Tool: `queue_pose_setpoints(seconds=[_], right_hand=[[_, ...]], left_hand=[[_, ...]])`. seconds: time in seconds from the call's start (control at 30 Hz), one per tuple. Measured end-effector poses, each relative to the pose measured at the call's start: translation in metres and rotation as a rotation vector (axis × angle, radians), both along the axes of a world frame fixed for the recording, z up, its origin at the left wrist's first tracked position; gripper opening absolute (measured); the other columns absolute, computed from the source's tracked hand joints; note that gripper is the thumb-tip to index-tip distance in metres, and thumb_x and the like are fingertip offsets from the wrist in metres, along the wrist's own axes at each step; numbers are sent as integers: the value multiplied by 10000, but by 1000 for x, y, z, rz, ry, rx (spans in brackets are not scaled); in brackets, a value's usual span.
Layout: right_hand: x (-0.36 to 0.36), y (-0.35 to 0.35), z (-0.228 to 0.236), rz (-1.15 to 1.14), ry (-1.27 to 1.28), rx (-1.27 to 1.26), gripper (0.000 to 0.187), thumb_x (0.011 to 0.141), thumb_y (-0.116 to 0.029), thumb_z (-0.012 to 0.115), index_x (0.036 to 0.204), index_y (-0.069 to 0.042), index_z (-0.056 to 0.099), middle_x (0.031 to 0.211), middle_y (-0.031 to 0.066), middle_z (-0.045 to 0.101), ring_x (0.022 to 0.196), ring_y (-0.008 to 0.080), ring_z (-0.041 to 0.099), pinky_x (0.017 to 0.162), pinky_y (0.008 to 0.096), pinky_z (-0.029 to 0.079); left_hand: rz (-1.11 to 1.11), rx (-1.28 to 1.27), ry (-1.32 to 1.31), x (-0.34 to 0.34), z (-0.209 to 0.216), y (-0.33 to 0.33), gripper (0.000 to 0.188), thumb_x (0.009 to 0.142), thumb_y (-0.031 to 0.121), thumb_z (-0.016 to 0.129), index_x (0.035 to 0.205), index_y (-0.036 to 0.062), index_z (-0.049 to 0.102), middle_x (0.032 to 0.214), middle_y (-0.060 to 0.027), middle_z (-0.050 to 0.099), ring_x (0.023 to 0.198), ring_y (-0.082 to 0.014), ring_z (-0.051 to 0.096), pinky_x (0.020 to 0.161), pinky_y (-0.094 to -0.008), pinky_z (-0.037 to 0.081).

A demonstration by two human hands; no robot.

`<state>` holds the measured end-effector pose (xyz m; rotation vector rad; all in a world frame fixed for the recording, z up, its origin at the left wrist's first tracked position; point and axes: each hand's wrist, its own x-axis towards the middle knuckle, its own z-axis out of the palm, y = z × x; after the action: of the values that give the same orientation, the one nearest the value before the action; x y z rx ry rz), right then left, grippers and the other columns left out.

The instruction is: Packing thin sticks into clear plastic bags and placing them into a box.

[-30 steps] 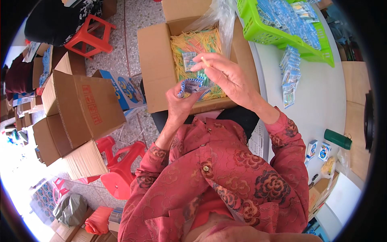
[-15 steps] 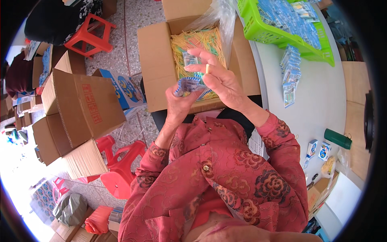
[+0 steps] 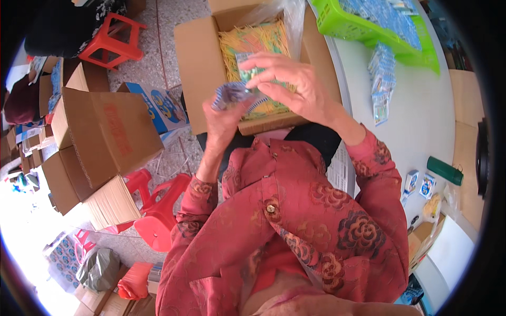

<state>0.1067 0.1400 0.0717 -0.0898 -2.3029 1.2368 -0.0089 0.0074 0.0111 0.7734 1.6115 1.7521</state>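
Blue-and-white packaging (image 3: pixel 230 95), bunched in the left hand's (image 3: pixel 223 122) grip, above an open cardboard box (image 3: pixel 193 79) of thin yellow and green sticks (image 3: pixel 261 39). Right hand (image 3: pixel 295 87) just beside it, fingers bent; from my remote feed I cannot tell whether they pinch anything. Right of the box, white counter (image 3: pixel 416 121): lime-green basket (image 3: pixel 350 30) heaped with blue packets (image 3: pixel 382 20), a row of overlapping sachets (image 3: pixel 382 79) lying near it

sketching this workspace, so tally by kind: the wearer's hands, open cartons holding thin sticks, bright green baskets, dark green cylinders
Hands: 2, left hand and right hand
Open carton holding thin sticks: 1
Bright green basket: 1
Dark green cylinder: 1
Total: 5
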Motion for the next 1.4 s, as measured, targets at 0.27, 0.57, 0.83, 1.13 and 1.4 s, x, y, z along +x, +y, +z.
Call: queue_pose_setpoints(seconds=[0.27, 0.57, 0.83, 1.13, 1.4], right_hand=[[-17, 41, -61, -93, -161, -463, 224, 883, -132, 489, 1061, -39, 586, 886, 1, 592, 812, 90, 548, 721, 244, 443], [-2, 77, -257, -178, -743, 69, 156, 745, -144, 587, 856, -39, 616, 734, 140, 614, 666, 256, 602, 616, 353, 466], [-36, 74, -286, -462, -976, 109, 174, 722, -184, 559, 820, -57, 626, 855, 162, 622, 810, 326, 602, 697, 431, 484], [-61, 72, -324, -610, -1092, 166, 216, 682, -228, 649, 830, -70, 643, 821, 167, 629, 777, 320, 617, 680, 413, 497], [-25, 89, -329, -491, -1085, 170, 221, 653, -192, 654, 804, -31, 637, 778, 162, 628, 769, 291, 620, 634, 384, 505]], left_hand=[[81, -11, -51, -21, -3, -17, 158, 711, 10, 694, 858, -6, 638, 801, -17, 633, 725, -69, 562, 669, -221, 456], [106, -10, -72, -25, -2, -25, 158, 700, -7, 694, 848, -12, 641, 789, -25, 638, 715, -76, 575, 653, -222, 456], [140, -38, -123, -36, -7, -29, 160, 695, -32, 690, 830, -14, 605, 772, -22, 618, 702, -74, 563, 626, -209, 451], [160, -72, -141, -39, -7, -25, 188, 690, -46, 695, 830, -5, 578, 773, -23, 605, 706, -73, 550, 625, -208, 451], [107, -88, -152, -29, -10, -16, 185, 693, -46, 684, 843, -12, 582, 778, -25, 609, 707, -70, 542, 635, -212, 450]])
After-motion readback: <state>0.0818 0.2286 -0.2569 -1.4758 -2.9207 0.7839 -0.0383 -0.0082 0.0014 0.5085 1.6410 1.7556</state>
